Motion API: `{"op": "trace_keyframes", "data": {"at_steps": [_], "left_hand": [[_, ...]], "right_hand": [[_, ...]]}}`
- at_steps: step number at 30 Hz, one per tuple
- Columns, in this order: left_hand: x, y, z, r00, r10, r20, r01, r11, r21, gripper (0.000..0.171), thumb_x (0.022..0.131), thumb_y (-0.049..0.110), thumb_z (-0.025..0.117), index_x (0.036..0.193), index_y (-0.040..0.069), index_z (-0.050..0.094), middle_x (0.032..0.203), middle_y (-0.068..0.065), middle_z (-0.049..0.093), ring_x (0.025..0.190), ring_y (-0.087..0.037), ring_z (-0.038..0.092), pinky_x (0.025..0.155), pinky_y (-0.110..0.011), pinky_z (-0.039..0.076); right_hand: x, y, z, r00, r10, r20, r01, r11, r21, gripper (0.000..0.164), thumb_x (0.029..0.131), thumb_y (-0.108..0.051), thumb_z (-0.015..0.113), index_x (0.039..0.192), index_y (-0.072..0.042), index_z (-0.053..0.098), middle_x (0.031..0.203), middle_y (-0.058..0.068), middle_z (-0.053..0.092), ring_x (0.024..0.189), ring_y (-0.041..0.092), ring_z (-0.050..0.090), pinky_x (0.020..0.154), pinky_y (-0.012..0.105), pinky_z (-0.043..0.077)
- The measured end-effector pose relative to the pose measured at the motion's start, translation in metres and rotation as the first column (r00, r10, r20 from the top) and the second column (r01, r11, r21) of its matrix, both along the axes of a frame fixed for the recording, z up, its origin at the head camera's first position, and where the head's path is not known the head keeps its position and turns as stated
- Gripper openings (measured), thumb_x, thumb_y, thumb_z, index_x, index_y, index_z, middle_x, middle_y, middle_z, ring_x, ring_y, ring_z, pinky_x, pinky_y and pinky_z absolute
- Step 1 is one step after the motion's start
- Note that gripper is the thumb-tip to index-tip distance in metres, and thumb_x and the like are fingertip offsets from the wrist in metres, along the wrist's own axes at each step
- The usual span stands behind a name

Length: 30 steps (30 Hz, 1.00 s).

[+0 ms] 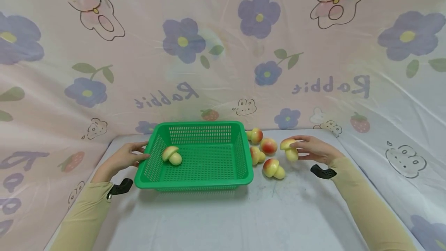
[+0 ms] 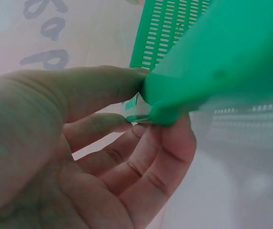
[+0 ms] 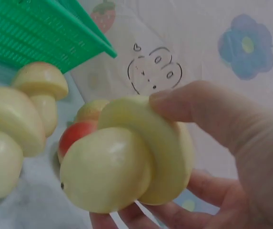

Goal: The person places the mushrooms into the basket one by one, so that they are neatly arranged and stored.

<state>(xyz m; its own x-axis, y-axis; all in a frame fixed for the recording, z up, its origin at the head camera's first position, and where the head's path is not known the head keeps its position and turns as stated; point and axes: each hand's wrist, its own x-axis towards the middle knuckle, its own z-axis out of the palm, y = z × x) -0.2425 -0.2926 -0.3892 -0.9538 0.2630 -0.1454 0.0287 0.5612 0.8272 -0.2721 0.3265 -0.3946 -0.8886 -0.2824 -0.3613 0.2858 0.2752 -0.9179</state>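
Note:
My left hand (image 1: 122,159) grips the left rim of a green plastic basket (image 1: 195,185), thumb above and fingers beneath it in the left wrist view. Inside the basket, near its left wall, lies one toy mushroom (image 1: 172,155) with a yellowish cap and pale stem. To the right of the basket, my right hand (image 1: 315,149) holds another toy mushroom (image 3: 107,167) between thumb and fingers. In the right wrist view its stem points toward the camera's left. Several more red-and-yellow mushrooms, such as the nearest one (image 1: 273,168), lie between the basket and my right hand.
A white-covered table (image 1: 223,220) carries everything. Behind it hangs a pale curtain (image 1: 223,69) printed with flowers, rabbits and strawberries, reaching round both sides. One round red-topped mushroom (image 1: 268,146) sits close to the basket's right wall.

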Motion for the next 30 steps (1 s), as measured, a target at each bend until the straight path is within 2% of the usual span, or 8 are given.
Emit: {"op": "trace_keyframes", "data": {"at_steps": [16,23,30], "left_hand": [[-0.001,0.000,-0.001,1.000,0.013,0.023,-0.013,1.000,0.002,0.068,0.086,0.020,0.060,0.140,0.004,0.022,0.115,-0.024,0.043,0.075,-0.024,0.060,0.064,-0.035,0.052],[0.001,0.001,0.000,1.000,0.011,0.017,-0.011,1.000,0.005,0.067,0.087,0.018,0.059,0.140,0.002,0.021,0.112,-0.024,0.044,0.074,-0.024,0.060,0.064,-0.035,0.052],[0.001,0.002,-0.001,1.000,0.019,0.008,-0.019,1.000,-0.005,0.067,0.086,0.019,0.060,0.140,0.002,0.022,0.112,-0.024,0.043,0.073,-0.024,0.060,0.064,-0.034,0.052]], "right_hand": [[-0.009,-0.038,0.029,0.997,0.055,-0.055,-0.057,0.998,-0.037,0.065,0.083,-0.024,0.064,0.132,-0.002,0.029,0.122,0.016,0.045,0.107,0.029,0.049,0.085,0.046,0.044],[-0.021,-0.072,0.044,0.992,0.103,-0.069,-0.106,0.993,-0.045,0.057,0.081,-0.027,0.065,0.128,-0.008,0.040,0.123,0.014,0.046,0.109,0.030,0.047,0.085,0.046,0.043],[-0.030,-0.116,0.052,0.982,0.150,-0.111,-0.155,0.987,-0.044,0.059,0.077,-0.030,0.069,0.126,-0.009,0.042,0.114,0.015,0.051,0.098,0.029,0.052,0.082,0.045,0.046]]}}
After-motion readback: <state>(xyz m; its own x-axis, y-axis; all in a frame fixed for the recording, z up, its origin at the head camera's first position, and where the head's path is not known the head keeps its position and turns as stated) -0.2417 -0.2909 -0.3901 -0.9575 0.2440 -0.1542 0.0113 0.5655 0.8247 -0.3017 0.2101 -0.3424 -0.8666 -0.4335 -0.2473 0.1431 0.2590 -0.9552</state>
